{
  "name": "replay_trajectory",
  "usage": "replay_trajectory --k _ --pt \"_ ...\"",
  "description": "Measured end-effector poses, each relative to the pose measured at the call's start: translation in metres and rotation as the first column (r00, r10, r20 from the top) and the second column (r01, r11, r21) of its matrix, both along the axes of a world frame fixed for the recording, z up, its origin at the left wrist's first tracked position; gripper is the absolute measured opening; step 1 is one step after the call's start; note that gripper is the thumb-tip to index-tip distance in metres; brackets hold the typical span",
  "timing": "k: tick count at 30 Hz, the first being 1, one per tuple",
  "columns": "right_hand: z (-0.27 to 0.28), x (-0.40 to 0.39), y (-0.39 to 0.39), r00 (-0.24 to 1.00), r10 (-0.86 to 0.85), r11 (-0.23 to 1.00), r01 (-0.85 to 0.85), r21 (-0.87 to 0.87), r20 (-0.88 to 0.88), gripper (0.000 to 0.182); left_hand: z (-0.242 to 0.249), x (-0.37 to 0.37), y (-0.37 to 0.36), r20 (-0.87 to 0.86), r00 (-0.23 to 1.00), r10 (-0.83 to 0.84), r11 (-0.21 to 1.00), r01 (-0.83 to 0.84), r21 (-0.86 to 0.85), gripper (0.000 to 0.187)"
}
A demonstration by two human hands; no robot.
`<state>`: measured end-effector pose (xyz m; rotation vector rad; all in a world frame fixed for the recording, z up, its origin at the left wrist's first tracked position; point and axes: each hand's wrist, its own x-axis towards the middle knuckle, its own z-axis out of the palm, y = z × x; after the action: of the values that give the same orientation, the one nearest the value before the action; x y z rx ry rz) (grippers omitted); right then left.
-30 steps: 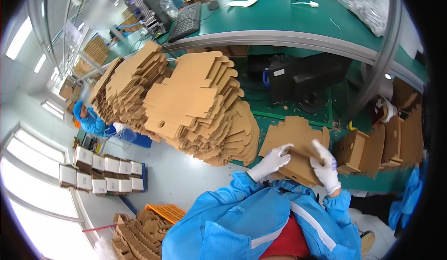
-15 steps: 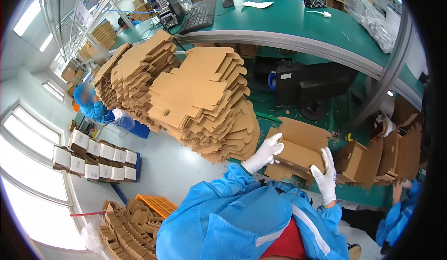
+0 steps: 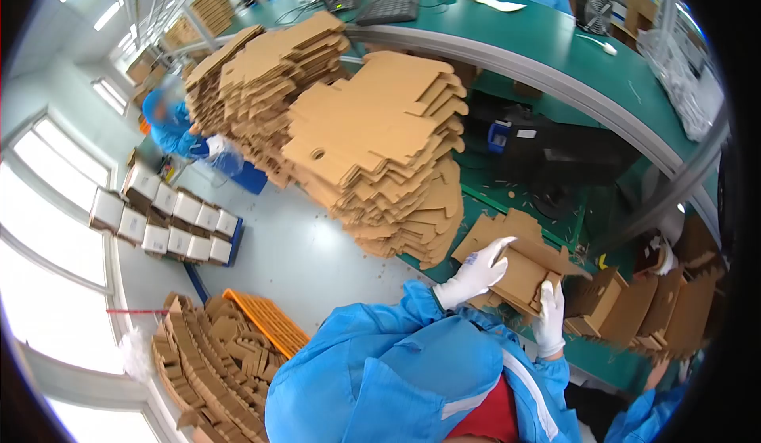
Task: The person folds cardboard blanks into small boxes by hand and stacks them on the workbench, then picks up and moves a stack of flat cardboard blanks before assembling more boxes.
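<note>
Between my gloved hands a partly folded brown cardboard box (image 3: 525, 275) sits low over the green bench, its inside facing up and its far flap standing up at an angle. My left hand (image 3: 480, 272), in a white glove, is closed on the box's left end, fingers over the edge. The opposite end is gripped by my right hand (image 3: 548, 316), also white-gloved, with its fingertips at the end panel. More flat cardboard lies just behind and under the box. Part of each hand's grip is hidden by the cardboard.
Tall stacks of flat cardboard blanks (image 3: 372, 118) rise at the left. Folded boxes (image 3: 598, 300) line up on the right. A black monitor (image 3: 567, 149) lies under the raised green bench (image 3: 483, 34). Co-workers are at the far bench, left and lower right. An orange crate (image 3: 265, 324) stands lower left.
The box has turned slightly and its far flap leans further inward. My right hand's fingers have closed in on the end panel. My head view has shifted, moving the surroundings across the picture.
</note>
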<state>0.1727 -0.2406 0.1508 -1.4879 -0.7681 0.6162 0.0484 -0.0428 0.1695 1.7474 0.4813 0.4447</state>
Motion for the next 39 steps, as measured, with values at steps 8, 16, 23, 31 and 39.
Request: replay_trajectory --k 8,16,23,31,39 --pt "-0.099 0.014 -0.012 0.909 0.001 0.802 0.249 -0.544 0.418 0.059 0.025 -0.009 -0.001 -0.163 0.984 -0.069 0.948 0.116 0.298 0.049" --pt "0.115 -0.033 -0.007 0.626 0.200 0.914 0.158 -0.374 0.754 0.043 0.055 0.023 0.018 -0.157 0.969 -0.190 0.901 0.109 -0.421 0.055" --pt "0.130 -0.013 -0.060 0.123 -0.237 0.664 0.744 0.068 0.964 0.040 0.018 0.045 0.019 0.076 0.983 -0.166 0.912 0.182 -0.368 0.058" --pt "0.066 0.000 -0.052 0.234 -0.436 0.569 0.820 0.064 0.869 0.045 -0.089 0.004 0.067 -0.126 0.987 0.096 0.995 -0.095 0.015 0.044" --pt "-0.097 -0.042 -0.004 0.854 -0.391 0.627 0.520 -0.580 0.342 0.090 -0.071 0.008 0.040 -0.449 0.879 0.159 0.972 -0.060 0.228 0.079"
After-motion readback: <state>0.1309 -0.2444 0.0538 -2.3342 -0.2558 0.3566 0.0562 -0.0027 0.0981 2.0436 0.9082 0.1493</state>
